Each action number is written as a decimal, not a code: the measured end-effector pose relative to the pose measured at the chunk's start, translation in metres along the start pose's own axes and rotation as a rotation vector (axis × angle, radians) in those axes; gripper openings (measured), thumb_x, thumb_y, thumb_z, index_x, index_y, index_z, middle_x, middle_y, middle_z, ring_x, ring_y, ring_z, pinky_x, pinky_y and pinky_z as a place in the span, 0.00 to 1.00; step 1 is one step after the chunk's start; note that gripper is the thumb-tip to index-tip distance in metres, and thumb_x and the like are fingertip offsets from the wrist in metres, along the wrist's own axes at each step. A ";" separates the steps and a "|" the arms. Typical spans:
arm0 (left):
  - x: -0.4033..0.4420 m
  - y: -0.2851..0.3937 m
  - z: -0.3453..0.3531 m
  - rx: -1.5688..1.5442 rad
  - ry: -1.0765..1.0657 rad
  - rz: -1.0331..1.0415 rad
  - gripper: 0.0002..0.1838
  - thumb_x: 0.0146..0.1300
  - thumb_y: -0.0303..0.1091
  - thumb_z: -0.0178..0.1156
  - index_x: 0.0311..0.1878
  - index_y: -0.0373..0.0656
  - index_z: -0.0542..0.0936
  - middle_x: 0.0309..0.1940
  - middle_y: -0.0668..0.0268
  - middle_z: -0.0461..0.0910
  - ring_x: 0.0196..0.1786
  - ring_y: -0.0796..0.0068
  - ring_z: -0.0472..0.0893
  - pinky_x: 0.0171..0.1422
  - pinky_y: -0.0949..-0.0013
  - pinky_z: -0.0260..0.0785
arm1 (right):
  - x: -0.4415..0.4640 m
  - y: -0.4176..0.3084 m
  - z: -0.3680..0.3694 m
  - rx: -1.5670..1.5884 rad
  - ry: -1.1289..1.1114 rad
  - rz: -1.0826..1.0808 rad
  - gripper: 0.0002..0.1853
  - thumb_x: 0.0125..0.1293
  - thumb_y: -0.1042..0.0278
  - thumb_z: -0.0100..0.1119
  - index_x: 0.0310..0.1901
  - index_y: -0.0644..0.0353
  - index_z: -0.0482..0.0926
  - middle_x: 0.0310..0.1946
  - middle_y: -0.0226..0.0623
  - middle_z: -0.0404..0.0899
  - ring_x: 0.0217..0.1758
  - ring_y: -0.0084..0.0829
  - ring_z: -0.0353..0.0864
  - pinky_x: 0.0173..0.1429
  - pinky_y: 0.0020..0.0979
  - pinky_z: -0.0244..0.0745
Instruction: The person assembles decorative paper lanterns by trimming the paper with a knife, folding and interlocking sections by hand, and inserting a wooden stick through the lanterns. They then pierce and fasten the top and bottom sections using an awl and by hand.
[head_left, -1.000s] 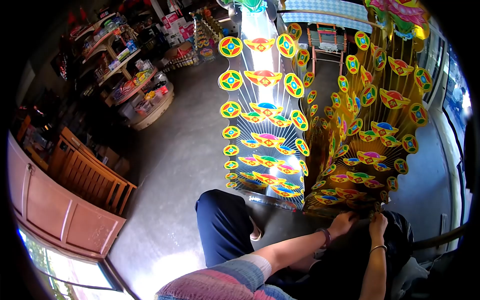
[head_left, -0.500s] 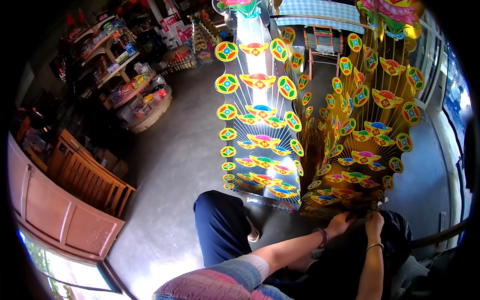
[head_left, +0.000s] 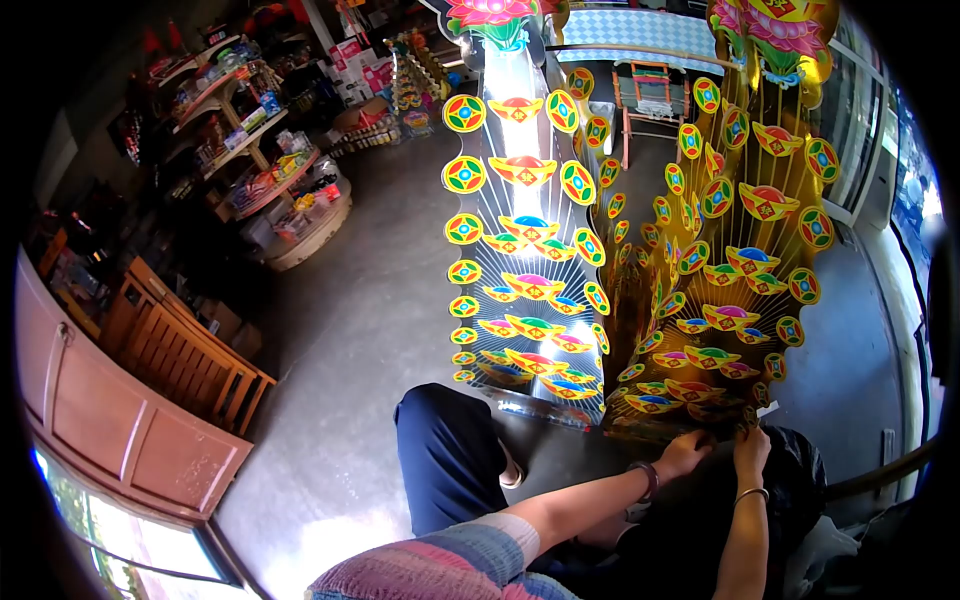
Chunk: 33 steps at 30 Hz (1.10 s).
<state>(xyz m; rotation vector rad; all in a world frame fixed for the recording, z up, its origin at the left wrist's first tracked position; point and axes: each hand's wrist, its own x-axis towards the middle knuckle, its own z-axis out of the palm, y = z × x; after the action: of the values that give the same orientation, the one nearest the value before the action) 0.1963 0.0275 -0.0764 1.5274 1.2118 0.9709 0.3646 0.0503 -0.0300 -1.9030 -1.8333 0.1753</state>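
Two tall shiny panels stand before me, a silver panel point(head_left: 520, 290) and a gold panel point(head_left: 735, 290), both printed with coloured ingots and round coins and topped by pink lotus flowers. My left hand point(head_left: 684, 454), below a dark bracelet, is closed at the gold panel's lower edge. Just to its right, my right hand point(head_left: 750, 452), with a bangle on the wrist, pinches at that panel's bottom right corner. What lies between the fingers of either hand is hidden. A small white scrap point(head_left: 767, 409) shows just above my right hand.
A black plastic bag point(head_left: 797, 465) lies beside my right hand. Shelves of goods point(head_left: 250, 150) stand at the back left, with a wooden slatted bench point(head_left: 180, 350) and a pink door panel point(head_left: 130, 410) nearer. Behind the panels are a folding chair point(head_left: 652, 100) and a checked tabletop point(head_left: 640, 35).
The view has shifted slightly, so the panels and shelves sit a little lower. Both hands stay at the gold panel's lower edge, with little visible movement.
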 end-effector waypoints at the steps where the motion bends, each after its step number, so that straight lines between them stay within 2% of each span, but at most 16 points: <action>1: 0.000 0.001 0.000 0.007 0.001 -0.004 0.19 0.61 0.42 0.57 0.52 0.43 0.76 0.47 0.53 0.79 0.51 0.52 0.77 0.55 0.61 0.68 | 0.000 0.001 0.000 0.005 0.000 -0.002 0.06 0.58 0.71 0.56 0.33 0.65 0.76 0.28 0.52 0.77 0.36 0.56 0.76 0.39 0.51 0.71; 16: -0.009 0.014 -0.010 0.155 0.055 0.133 0.21 0.54 0.37 0.62 0.52 0.43 0.76 0.44 0.53 0.79 0.49 0.52 0.77 0.55 0.60 0.69 | 0.001 0.000 -0.002 0.006 -0.024 -0.001 0.07 0.56 0.73 0.55 0.36 0.64 0.74 0.30 0.51 0.77 0.37 0.55 0.76 0.41 0.51 0.70; 19: -0.004 0.007 -0.003 0.001 0.127 0.203 0.20 0.55 0.37 0.61 0.52 0.44 0.77 0.38 0.53 0.80 0.38 0.53 0.80 0.44 0.60 0.72 | 0.001 0.000 -0.002 0.016 -0.035 0.000 0.07 0.57 0.73 0.55 0.36 0.65 0.74 0.31 0.51 0.77 0.38 0.55 0.76 0.42 0.51 0.70; 22: -0.005 0.021 -0.015 -0.363 -0.108 -0.344 0.21 0.58 0.40 0.60 0.55 0.44 0.76 0.34 0.59 0.80 0.24 0.68 0.78 0.30 0.69 0.71 | 0.001 -0.003 -0.004 0.007 -0.045 0.008 0.08 0.56 0.74 0.56 0.37 0.65 0.74 0.31 0.51 0.78 0.38 0.54 0.76 0.42 0.50 0.70; 25: -0.004 0.015 -0.014 -0.449 -0.127 -0.373 0.23 0.60 0.42 0.59 0.56 0.43 0.75 0.32 0.64 0.79 0.17 0.79 0.72 0.22 0.76 0.64 | 0.002 -0.002 -0.002 -0.017 -0.051 0.027 0.08 0.56 0.75 0.57 0.39 0.64 0.75 0.31 0.51 0.78 0.38 0.54 0.76 0.42 0.50 0.71; 31: -0.016 0.025 -0.035 -0.485 -0.185 -0.367 0.25 0.60 0.42 0.59 0.58 0.40 0.73 0.31 0.65 0.78 0.19 0.78 0.72 0.23 0.75 0.65 | 0.001 -0.007 -0.006 -0.023 -0.049 0.029 0.08 0.57 0.74 0.57 0.39 0.64 0.76 0.31 0.50 0.78 0.38 0.54 0.77 0.41 0.50 0.71; 33: -0.023 0.022 -0.046 -0.411 -0.182 -0.360 0.25 0.60 0.41 0.59 0.58 0.40 0.72 0.31 0.65 0.77 0.20 0.78 0.72 0.24 0.75 0.65 | 0.001 -0.004 -0.004 -0.020 -0.047 0.048 0.09 0.57 0.74 0.58 0.40 0.64 0.76 0.30 0.50 0.78 0.37 0.54 0.77 0.41 0.50 0.71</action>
<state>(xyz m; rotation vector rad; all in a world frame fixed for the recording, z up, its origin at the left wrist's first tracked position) 0.1537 0.0121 -0.0445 1.0081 1.0342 0.7632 0.3627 0.0500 -0.0244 -1.9735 -1.8269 0.2208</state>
